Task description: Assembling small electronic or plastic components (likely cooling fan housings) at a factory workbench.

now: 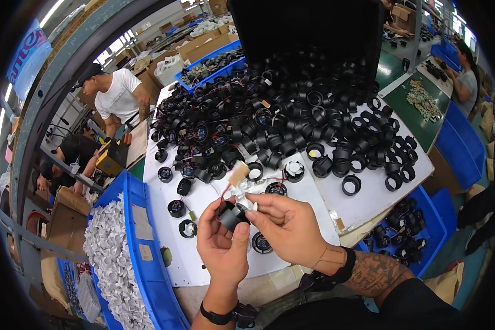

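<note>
Over the near part of the white table (pixel 187 264), my left hand (pixel 223 242) is closed round a black round plastic housing (pixel 231 215) with red wires. My right hand (pixel 289 228) pinches a small white plastic piece (pixel 245 201) at the housing's upper side; its lower part is hidden by my fingers. A tan rectangular piece (pixel 238 172) stands just beyond my fingertips, close to the wires. Several black housings lie around my hands, among them one with a white insert (pixel 294 170) and one with a dark circuit board (pixel 261 242).
A large heap of black rings (pixel 313 121) spills from a black bin (pixel 308 33). At left, a blue bin (pixel 140 220) holds white plastic pieces (pixel 113 258); another blue bin (pixel 437 231) with black parts stands at right. Co-workers sit farther off on both sides.
</note>
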Tool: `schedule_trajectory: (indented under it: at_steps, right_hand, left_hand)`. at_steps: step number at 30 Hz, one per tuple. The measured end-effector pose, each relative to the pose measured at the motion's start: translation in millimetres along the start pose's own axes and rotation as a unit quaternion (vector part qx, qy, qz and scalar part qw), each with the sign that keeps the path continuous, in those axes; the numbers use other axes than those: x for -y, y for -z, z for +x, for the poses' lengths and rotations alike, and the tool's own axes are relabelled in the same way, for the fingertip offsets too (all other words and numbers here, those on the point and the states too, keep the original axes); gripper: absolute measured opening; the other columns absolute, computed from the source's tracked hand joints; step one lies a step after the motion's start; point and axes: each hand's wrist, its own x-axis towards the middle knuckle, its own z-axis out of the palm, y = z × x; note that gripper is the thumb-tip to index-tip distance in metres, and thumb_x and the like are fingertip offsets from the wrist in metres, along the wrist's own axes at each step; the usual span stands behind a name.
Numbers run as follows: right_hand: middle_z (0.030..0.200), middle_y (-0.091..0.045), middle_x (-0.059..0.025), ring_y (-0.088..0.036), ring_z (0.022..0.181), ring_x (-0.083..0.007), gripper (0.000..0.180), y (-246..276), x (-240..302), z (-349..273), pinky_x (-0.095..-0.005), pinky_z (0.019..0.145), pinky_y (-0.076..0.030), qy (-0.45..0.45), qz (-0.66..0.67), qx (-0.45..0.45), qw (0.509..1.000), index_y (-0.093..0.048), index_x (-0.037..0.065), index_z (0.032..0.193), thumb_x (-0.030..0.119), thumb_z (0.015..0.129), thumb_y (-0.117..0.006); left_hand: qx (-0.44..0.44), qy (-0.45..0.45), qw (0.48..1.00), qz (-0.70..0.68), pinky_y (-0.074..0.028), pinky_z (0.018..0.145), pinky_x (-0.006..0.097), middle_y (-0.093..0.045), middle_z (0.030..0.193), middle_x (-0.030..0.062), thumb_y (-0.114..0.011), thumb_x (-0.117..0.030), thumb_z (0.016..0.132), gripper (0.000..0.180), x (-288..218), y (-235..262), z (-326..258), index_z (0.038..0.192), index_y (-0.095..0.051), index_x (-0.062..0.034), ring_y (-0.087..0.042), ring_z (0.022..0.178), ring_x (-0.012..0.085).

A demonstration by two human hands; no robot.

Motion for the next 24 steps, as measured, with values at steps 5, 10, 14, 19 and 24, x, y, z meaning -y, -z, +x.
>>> schedule_trajectory:
  at_steps: [5,10,14,19,24]
  right_hand:
    - [0.118,-0.076,-0.0214,-0.076,0.105,-0.0187,0.034,2.9,-4.4,-2.1,-0.0280,0.086,-0.060,0.038,-0.049,-0.020,0.998,-0.064,-0.008,0.134,0.003,0.101,-0.066]
    - [0.104,-0.077,-0.0202,-0.078,0.087,-0.0314,0.031,14.9,-6.9,-5.1,-0.0308,0.074,-0.061,0.152,-0.242,0.073,0.955,-0.071,0.001,0.128,0.013,0.099,-0.068]
    - [0.092,-0.078,-0.0161,-0.076,0.077,-0.0293,0.026,35.6,-8.9,19.1,-0.0342,0.071,-0.060,0.146,-0.279,0.198,0.928,-0.077,0.006,0.118,0.021,0.097,-0.071]
    - [0.091,-0.070,-0.0115,-0.070,0.090,-0.0310,0.033,92.6,-29.3,113.7,-0.0462,0.079,-0.053,0.188,-0.664,-0.042,0.723,-0.075,0.006,0.095,0.034,0.079,-0.084]
    - [0.108,-0.066,-0.0143,-0.063,0.109,-0.0294,0.045,91.6,-40.0,123.3,-0.0458,0.093,-0.049,0.096,-0.736,-0.022,0.670,-0.073,0.004,0.101,0.035,0.072,-0.088]
  left_hand:
    - [0.008,-0.008,0.999,0.051,-0.051,0.102,0.034,-0.061,0.134,0.0163,-0.077,-0.010,0.096,0.061,5.2,0.1,1.9,0.146,-0.047,0.0071,-0.063,0.119,0.0202]
    - [0.041,0.063,0.997,0.016,-0.049,0.103,0.033,-0.063,0.131,0.0147,-0.077,-0.009,0.094,0.060,3.8,24.4,-2.3,0.145,-0.049,0.0065,-0.062,0.118,0.0187]
    - [0.039,0.079,0.995,0.035,-0.058,0.078,0.035,-0.067,0.122,0.0148,-0.078,-0.029,0.094,0.055,10.8,52.1,-8.5,0.133,-0.056,0.0028,-0.069,0.095,0.0228]
    - [-0.012,0.153,0.965,-0.211,-0.054,0.070,0.038,-0.069,0.111,0.0146,-0.060,-0.045,0.101,0.039,19.4,53.2,-8.3,0.116,-0.061,-0.0082,-0.067,0.084,0.0296]
    - [-0.051,0.227,0.913,-0.336,-0.050,0.068,0.040,-0.069,0.102,0.0137,-0.042,-0.041,0.110,0.039,24.8,49.9,1.2,0.121,-0.062,-0.0100,-0.063,0.076,0.0328]
